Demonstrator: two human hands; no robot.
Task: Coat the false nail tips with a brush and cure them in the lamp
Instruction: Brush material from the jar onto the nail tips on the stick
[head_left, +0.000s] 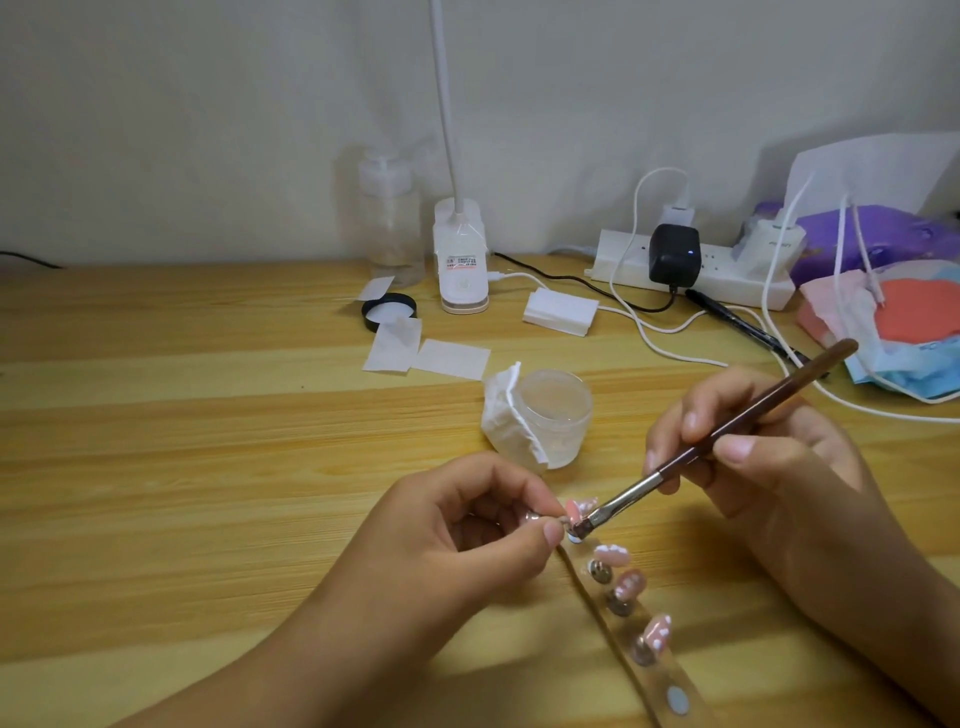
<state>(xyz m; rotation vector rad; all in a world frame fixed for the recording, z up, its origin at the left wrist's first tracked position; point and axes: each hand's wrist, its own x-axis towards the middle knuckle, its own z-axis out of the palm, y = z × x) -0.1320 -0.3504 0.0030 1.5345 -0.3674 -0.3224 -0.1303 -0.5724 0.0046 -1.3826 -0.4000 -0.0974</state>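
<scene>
Head view: the right hand (769, 457) grips the brown-handled brush (727, 431), its bristles at the far end of the clear holder strip (660, 675) carrying pink false nail tips (613, 555). The left hand (467, 525) pinches that end, near the tabletop's (208, 415) front edge.

We see a wooden table (156, 415) holding a clear pump bottle (390, 223), a black lid (389, 310), a white power strip (727, 283) and face masks (883, 332).

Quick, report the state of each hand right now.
Left hand: closed, pinching the pink false nail tip being coated.
Right hand: closed, gripping the brush.
</scene>
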